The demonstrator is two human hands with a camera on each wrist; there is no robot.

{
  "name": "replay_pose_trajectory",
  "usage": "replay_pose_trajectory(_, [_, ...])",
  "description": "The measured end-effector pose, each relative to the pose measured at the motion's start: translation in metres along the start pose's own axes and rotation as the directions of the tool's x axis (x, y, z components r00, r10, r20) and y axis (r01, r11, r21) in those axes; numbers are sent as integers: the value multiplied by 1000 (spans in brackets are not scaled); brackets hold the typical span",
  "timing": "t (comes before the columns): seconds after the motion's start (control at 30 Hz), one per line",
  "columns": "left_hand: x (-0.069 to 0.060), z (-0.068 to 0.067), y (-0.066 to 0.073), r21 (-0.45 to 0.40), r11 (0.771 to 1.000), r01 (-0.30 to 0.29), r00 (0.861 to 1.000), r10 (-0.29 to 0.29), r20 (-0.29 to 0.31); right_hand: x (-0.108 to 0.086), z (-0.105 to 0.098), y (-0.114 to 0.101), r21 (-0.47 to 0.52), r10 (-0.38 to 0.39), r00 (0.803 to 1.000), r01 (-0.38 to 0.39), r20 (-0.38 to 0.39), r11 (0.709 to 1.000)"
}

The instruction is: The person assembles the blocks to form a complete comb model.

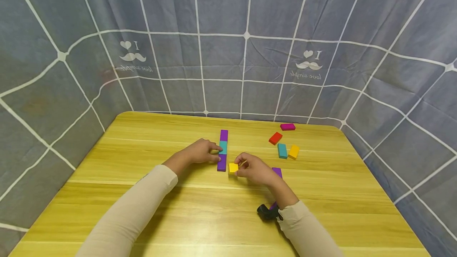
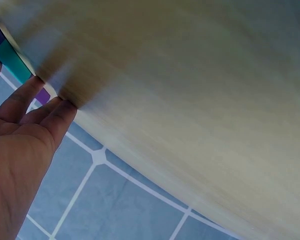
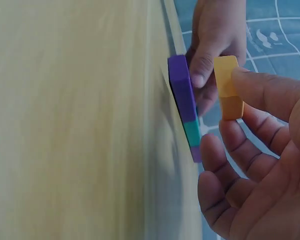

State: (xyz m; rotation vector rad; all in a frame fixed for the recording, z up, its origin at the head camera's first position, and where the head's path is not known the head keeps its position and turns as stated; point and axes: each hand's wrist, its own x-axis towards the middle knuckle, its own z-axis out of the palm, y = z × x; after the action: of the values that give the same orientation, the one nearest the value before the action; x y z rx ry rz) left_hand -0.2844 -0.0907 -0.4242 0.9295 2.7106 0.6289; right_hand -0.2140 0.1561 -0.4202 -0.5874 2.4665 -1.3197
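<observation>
Three flat blocks lie end to end in a straight row: a far purple block (image 1: 223, 135), a teal block (image 1: 223, 146) in the middle and a near purple block (image 1: 221, 165). My left hand (image 1: 200, 152) rests along the row's left side, a fingertip at the teal block and the thumb at the near purple one. Just right of the row's near end, my right hand (image 1: 255, 169) pinches a yellow block (image 3: 226, 75) between thumb and fingers. That block is apart from the row. In the left wrist view, the left fingers (image 2: 20, 102) spread beside the row.
Loose blocks lie at the back right: magenta (image 1: 287, 127), red (image 1: 275, 138), teal (image 1: 282, 151) and yellow (image 1: 294, 152). Another purple block (image 1: 277, 172) is partly hidden behind the right wrist, which wears a black strap mount (image 1: 267, 212). A grey curtain (image 1: 221, 58) surrounds the wooden table (image 1: 200, 221).
</observation>
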Motion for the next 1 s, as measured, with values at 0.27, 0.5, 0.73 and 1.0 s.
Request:
replay_pose_trajectory(0.27, [1, -1, -2, 4, 999, -32, 999, 32, -12, 6, 16, -5, -8, 23, 999, -23, 25, 1000])
replay_pose_trajectory(0.5, [0, 0, -1, 8, 999, -36, 999, 36, -18, 10, 23, -4, -45, 23, 999, -21, 43, 999])
replay_pose_trajectory(0.73, [-1, -2, 1, -1, 1000, -18, 1000, 18, -11, 11, 27, -2, -120, 27, 999, -22, 43, 992])
replay_pose_trajectory(1.0, [-1, -2, 0, -8, 1000, -13, 1000, 13, -12, 11, 28, -1, -156, 20, 999, -14, 38, 988])
